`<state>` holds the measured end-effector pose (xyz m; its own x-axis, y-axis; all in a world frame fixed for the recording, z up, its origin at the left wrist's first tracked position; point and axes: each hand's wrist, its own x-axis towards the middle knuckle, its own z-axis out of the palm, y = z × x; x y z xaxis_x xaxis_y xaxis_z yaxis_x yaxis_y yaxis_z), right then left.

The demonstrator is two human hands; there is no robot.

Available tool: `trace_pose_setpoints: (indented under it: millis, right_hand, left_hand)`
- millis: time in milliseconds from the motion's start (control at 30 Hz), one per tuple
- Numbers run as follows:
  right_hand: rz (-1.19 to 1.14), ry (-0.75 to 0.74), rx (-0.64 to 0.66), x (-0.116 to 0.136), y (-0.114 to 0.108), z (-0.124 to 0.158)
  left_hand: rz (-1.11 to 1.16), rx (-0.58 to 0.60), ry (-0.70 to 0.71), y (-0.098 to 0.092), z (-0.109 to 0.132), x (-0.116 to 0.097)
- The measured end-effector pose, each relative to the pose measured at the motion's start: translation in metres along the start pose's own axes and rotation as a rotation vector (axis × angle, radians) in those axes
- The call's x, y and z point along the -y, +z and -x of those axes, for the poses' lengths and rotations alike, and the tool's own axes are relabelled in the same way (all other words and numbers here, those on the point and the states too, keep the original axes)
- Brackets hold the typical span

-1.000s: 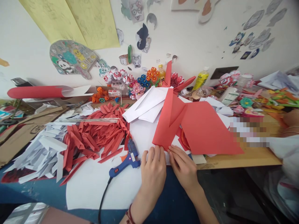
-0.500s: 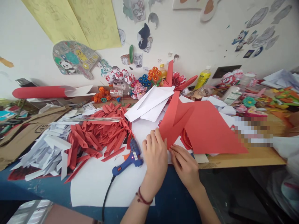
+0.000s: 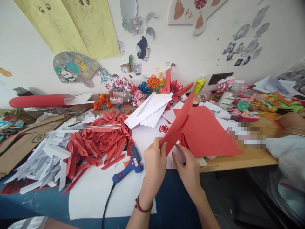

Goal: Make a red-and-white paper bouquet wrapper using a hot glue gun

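Note:
My left hand [image 3: 155, 162] pinches the lower end of a folded red paper piece [image 3: 177, 128], which stands tilted up and to the right. My right hand [image 3: 187, 163] is just beside it, thumb and fingers curved and a little apart, with nothing visible between them. Behind the folded piece a flat red paper sheet [image 3: 209, 133] lies on the table. Left of my hands a blue hot glue gun [image 3: 128, 167] with a lit lamp rests on a white sheet [image 3: 95, 194]. A small red-and-white paper flower [image 3: 163, 128] lies just beyond my left hand.
Piles of folded red strips [image 3: 105, 136] and white strips [image 3: 47, 156] cover the left side. Folded white papers [image 3: 150, 109] lie at the centre. Paper flowers [image 3: 152, 82] and bottles [image 3: 199, 83] line the wall. Another person's arm [image 3: 292, 124] is at the right edge.
The folded red piece has turned more upright and narrower, held in my left hand. My right hand's fingers have moved apart from its lower edge. The view has shifted slightly.

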<state>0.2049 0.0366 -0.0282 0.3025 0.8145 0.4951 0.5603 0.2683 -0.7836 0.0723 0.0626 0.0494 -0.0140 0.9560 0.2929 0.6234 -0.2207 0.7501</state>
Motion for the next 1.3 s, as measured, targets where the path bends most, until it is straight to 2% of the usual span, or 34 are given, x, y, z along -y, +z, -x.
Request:
trace_pose_setpoints:
  millis: [133, 233, 300, 433, 567, 700, 800, 1033, 1300]
  right_hand:
    - [-0.501, 0.336, 0.124, 0.015, -0.002, -0.019]
    - [-0.835, 0.426, 0.201, 0.029, -0.002, -0.036]
    - [-0.926, 0.407, 0.226, 0.037, -0.002, -0.048]
    - [-0.848, 0.29, 0.181, 0.041, 0.001, -0.077]
    - [-0.727, 0.151, 0.109, 0.031, 0.009, -0.104]
    - [-0.652, 0.09, 0.082, 0.018, 0.019, -0.112]
    - [-0.603, 0.08, 0.091, 0.007, 0.022, -0.109]
    - [-0.462, 0.069, -0.04, -0.001, 0.021, -0.096]
    - [-0.578, 0.059, 0.123, 0.007, 0.025, -0.091]
  left_hand:
    - [0.378, -0.145, -0.005, -0.006, 0.002, -0.003]
    - [0.643, -0.242, -0.07, -0.005, 0.0, -0.004]
    - [0.829, -0.286, -0.13, 0.0, -0.003, -0.005]
    - [1.123, -0.295, -0.204, 0.02, -0.012, -0.006]
    - [1.115, -0.333, -0.269, 0.046, -0.026, -0.002]
    - [1.134, -0.361, -0.31, 0.064, -0.037, 0.005]
    - [1.168, -0.34, -0.308, 0.068, -0.038, 0.01]
    - [1.167, -0.274, -0.304, 0.063, -0.033, 0.01]
    - [1.211, -0.354, -0.333, 0.063, -0.034, 0.012]
